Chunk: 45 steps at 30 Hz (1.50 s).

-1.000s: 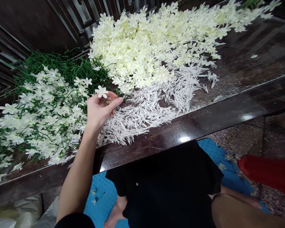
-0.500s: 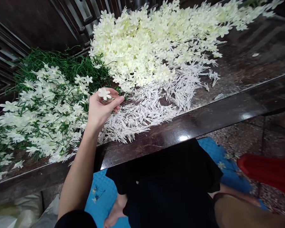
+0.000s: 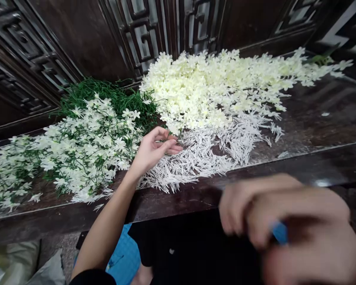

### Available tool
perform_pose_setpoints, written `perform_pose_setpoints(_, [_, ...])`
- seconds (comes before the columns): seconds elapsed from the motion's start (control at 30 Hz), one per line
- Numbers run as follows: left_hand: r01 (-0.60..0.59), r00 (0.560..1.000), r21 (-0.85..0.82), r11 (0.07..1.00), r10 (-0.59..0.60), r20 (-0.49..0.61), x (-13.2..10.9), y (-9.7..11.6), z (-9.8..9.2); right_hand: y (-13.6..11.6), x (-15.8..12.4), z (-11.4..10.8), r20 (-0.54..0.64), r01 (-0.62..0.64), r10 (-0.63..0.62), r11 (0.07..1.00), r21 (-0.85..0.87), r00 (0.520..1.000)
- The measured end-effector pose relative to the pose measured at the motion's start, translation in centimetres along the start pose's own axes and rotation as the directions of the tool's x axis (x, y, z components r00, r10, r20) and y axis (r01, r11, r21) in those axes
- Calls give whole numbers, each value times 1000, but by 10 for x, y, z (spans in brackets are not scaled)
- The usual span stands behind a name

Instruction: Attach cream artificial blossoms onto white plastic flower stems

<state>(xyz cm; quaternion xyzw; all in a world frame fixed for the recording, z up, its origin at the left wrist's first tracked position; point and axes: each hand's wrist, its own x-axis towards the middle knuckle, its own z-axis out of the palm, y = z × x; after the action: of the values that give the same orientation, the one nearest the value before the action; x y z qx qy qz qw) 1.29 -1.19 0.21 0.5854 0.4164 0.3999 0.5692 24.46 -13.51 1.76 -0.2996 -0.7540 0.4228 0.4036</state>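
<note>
My left hand (image 3: pixel 160 148) is over the left end of a heap of thin white stamen-like pieces (image 3: pixel 201 156). Its thumb and index fingertips come close together in a pinch, while the other fingers stretch out below. Anything between the tips is too small to make out. Directly behind it lie green plastic stems (image 3: pixel 106 89) and loose pale-yellow artificial blossoms (image 3: pixel 195 87). To its left spreads a pile of assembled white artificial flowers (image 3: pixel 89 146). Close to the camera, my right hand (image 3: pixel 296 221) is raised before the bench edge, its curled fingers smeared by motion.
A dark wooden bench (image 3: pixel 326 130) bears all the piles, against a carved lattice back (image 3: pixel 136 35). Blue matting (image 3: pixel 124 249) shows on the floor below. Pale sacks (image 3: pixel 20 261) stand at lower left.
The white flower seen at my left hand earlier no longer shows there. My right hand has come into view at lower right. The view has shifted, showing more of the bench back.
</note>
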Motion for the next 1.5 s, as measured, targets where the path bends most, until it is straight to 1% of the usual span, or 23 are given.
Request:
perform_pose_setpoints(0.03, [-3, 1000, 3, 1000, 3, 2, -1, 1, 1, -1, 29, -11, -58, 15, -16, 1000, -16, 998])
perform_pose_setpoints(0.07, [-8, 1000, 12, 1000, 8, 2, -1, 3, 1, -1, 54, -20, -70, 21, -28, 995, -101, 997])
perform_pose_setpoints(0.13, [-24, 1000, 33, 999, 24, 4, -3, 5, 1, 3, 92, -30, -42, -3, -11, 944, -329, 999])
perform_pose_setpoints(0.17, [-32, 999, 45, 998, 32, 7, -3, 5, 1, 8, 105, -32, -18, -13, 6, 915, -404, 1000])
perform_pose_setpoints(0.2, [-42, 999, 56, 998, 42, 7, -4, 6, 0, 13, 115, -34, 17, -18, 28, 893, -450, 999])
perform_pose_setpoints(0.27, [-59, 998, 79, 995, 59, 1, -5, 6, -1, 25, 130, -36, 88, 0, 48, 876, -481, 995])
perform_pose_setpoints(0.37, [-53, 998, 125, 991, 58, -33, -5, 4, -3, 39, 144, -36, 192, 37, 51, 901, -431, 980])
perform_pose_setpoints(0.5, [-55, 992, 221, 974, 78, -95, -5, 2, -4, 50, 152, -34, 232, 59, 44, 906, -420, 972])
perform_pose_setpoints(0.67, [-144, 979, 385, 912, 188, -78, -5, 1, -4, 61, 150, -24, 231, 66, 23, 928, -367, 973])
perform_pose_setpoints(0.73, [-175, 972, 432, 885, 225, -68, -5, 2, -3, 63, 150, -25, 236, 17, 55, 956, -293, 970])
perform_pose_setpoints(0.8, [-182, 967, 438, 880, 241, -84, -4, 5, -3, 64, 152, -31, 214, -62, 97, 985, -163, 972])
perform_pose_setpoints(0.83, [-174, 964, 428, 887, 243, -111, -4, 7, -4, 65, 153, -36, 176, -99, 116, 990, -99, 978])
perform_pose_setpoints(0.87, [-162, 960, 414, 896, 240, -143, -3, 10, -5, 67, 155, -42, 99, -118, 125, 990, -72, 987])
perform_pose_setpoints(0.9, [-147, 957, 393, 908, 232, -177, -3, 12, -6, 68, 156, -49, -8, -135, 135, 987, -86, 991])
perform_pose_setpoints(0.97, [-120, 952, 313, 942, 199, -234, -2, 14, -8, 73, 157, -60, -197, -222, 185, 958, -184, 963])
perform_pose_setpoints(1.0, [-109, 951, 255, 961, 175, -253, -2, 15, -9, 77, 157, -65, -221, -255, 202, 934, -249, 954])
perform_pose_setpoints(1.03, [-96, 953, 195, 976, 147, -264, -1, 14, -10, 81, 156, -68, -202, -273, 216, 909, -315, 955])
perform_pose_setpoints(1.1, [-85, 955, 84, 993, 105, -276, 0, 11, -11, 89, 153, -71, -101, -273, 255, 854, -443, 962])
perform_pose_setpoints(1.17, [-95, 956, 12, 995, 95, -279, 2, 7, -12, 98, 150, -70, -8, -230, 266, 819, -525, 964])
perform_pose_setpoints(1.23, [-122, 950, -25, 992, 109, -292, 4, 4, -14, 106, 147, -68, 41, -183, 249, 801, -570, 968])
perform_pose_setpoints(1.3, [-147, 941, -17, 989, 135, -310, 5, 1, -15, 112, 145, -65, 62, -153, 233, 794, -588, 970])
perform_pose_setpoints(1.37, [-163, 931, 33, 986, 165, -325, 5, 1, -15, 115, 145, -65, 58, -147, 224, 793, -592, 973])
perform_pose_setpoints(1.5, [-159, 932, 140, 977, 196, -307, 5, 0, -14, 113, 146, -67, 24, -174, 223, 819, -546, 974])
